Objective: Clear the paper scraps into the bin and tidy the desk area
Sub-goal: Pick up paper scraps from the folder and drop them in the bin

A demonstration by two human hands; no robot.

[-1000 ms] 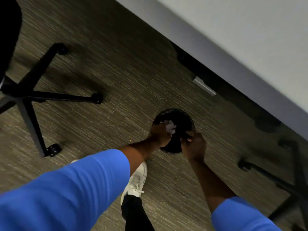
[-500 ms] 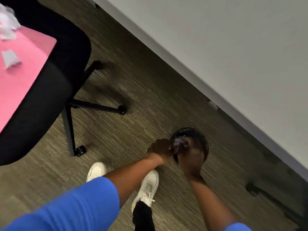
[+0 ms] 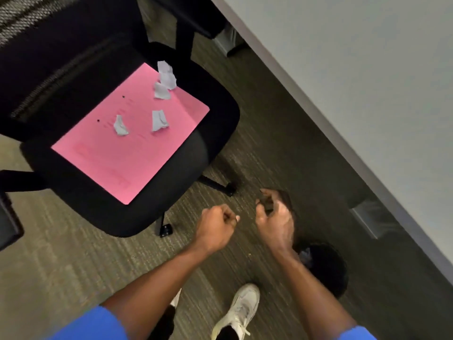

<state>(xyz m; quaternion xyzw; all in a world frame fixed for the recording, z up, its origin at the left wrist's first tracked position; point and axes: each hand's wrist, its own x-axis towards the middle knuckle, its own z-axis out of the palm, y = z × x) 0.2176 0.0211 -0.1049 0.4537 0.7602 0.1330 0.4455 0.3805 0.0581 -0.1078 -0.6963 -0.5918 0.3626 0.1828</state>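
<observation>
1. We count five crumpled white paper scraps (image 3: 160, 120) on one flat pink sheet (image 3: 127, 153), up-left of both grips.
2. Left grip (image 3: 215, 228) clenched; right grip (image 3: 275, 217) loosely curled, grasping nothing.
3. One round black bin (image 3: 328, 268) sits below the right grip.

The right forearm (image 3: 306, 273) hides part of the bin (image 3: 328, 268); both hands are motion-blurred
</observation>
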